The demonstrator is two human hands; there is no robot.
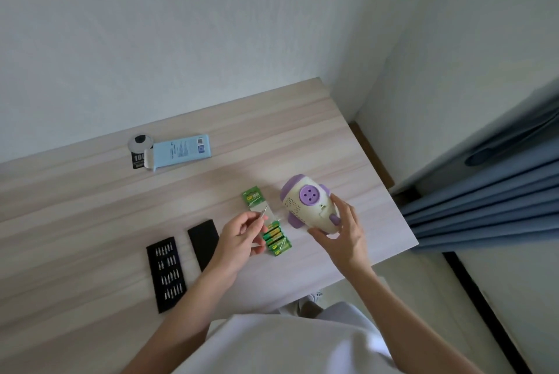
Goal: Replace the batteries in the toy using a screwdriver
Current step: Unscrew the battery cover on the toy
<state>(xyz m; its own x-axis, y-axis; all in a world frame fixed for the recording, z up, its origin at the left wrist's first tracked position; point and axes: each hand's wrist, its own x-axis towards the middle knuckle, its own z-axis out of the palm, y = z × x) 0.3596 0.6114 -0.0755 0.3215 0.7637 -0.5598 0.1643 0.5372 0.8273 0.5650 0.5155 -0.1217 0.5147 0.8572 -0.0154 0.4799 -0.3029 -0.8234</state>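
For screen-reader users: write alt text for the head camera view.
A person's right hand grips a cream and purple rocket-shaped toy on a pale wooden table, while the left hand pinches a thin screwdriver. A green pack of batteries lies between the hands; a black tray of screwdriver bits lies to the left.

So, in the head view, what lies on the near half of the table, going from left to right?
From the left: bit tray → black case → left hand pinching the screwdriver → battery pack → toy → right hand gripping it.
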